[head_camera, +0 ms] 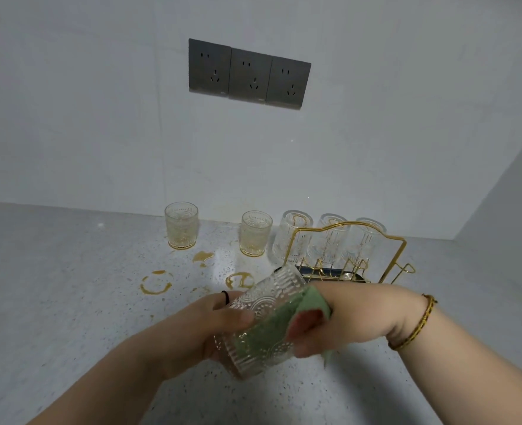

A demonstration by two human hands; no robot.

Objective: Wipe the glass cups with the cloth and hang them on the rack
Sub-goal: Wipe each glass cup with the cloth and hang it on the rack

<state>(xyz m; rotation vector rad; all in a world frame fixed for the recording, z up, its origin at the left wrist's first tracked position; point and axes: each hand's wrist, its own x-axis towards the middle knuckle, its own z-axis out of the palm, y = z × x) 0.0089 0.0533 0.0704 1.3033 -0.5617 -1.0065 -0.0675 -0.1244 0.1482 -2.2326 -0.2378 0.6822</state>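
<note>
**Cloth Pushed Into a Tilted Cup**

The left hand (220, 326) gripped the glass cup (262, 299) above the counter (69, 286), thumb on its wall and the other fingers mostly hidden behind it. The right hand (345, 314) clutched the green cloth (313, 303), which was stuffed into the cup's mouth, and its fingertips were lost in the folds. Three hung cups (330, 237) blurred together on the rack (399, 250).

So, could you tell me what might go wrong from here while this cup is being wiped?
The glass cup is tilted in the left hand while the right hand pushes the cloth inside; it might slip. Setting it on the brown rings on the counter would soil it again. Three cups already crowd the rack, so hanging another could knock them.
</note>
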